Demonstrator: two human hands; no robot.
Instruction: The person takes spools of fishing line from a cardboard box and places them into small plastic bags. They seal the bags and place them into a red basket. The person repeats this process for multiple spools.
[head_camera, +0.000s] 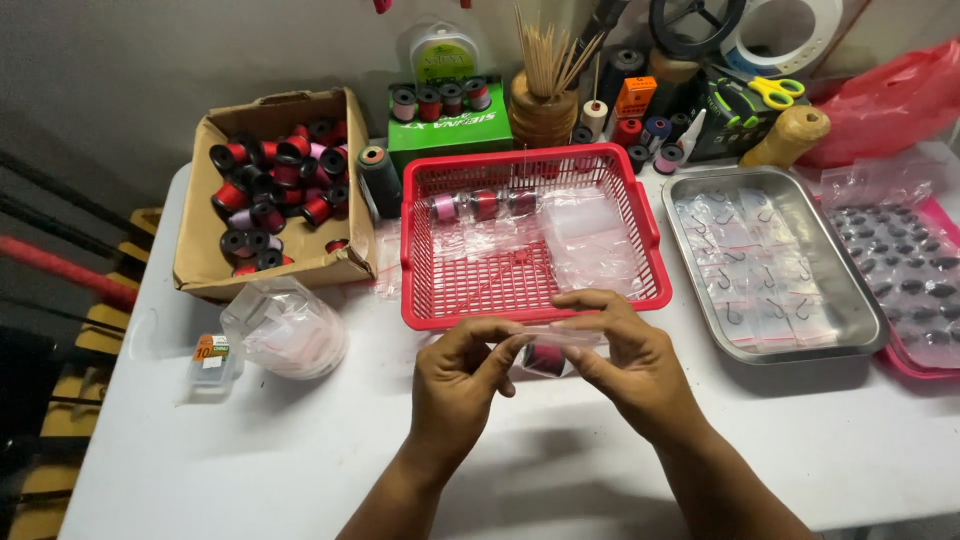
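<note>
My left hand (458, 378) and my right hand (628, 360) meet just in front of a red plastic basket (425, 305). Between their fingertips they pinch a small clear plastic bag (560, 345) that holds a dark red thread spool (545, 358). Both hands grip the bag's top edge. Inside the basket lie three bagged spools (483, 205) near the back wall and several empty clear bags (590, 240).
A cardboard box (200, 245) of red and black spools sits at the left, a pile of clear bags (285, 328) beside it. A steel tray (850, 300) with bagged hooks stands at the right, a pink tray (915, 365) beyond it. Thread, skewers and scissors line the back.
</note>
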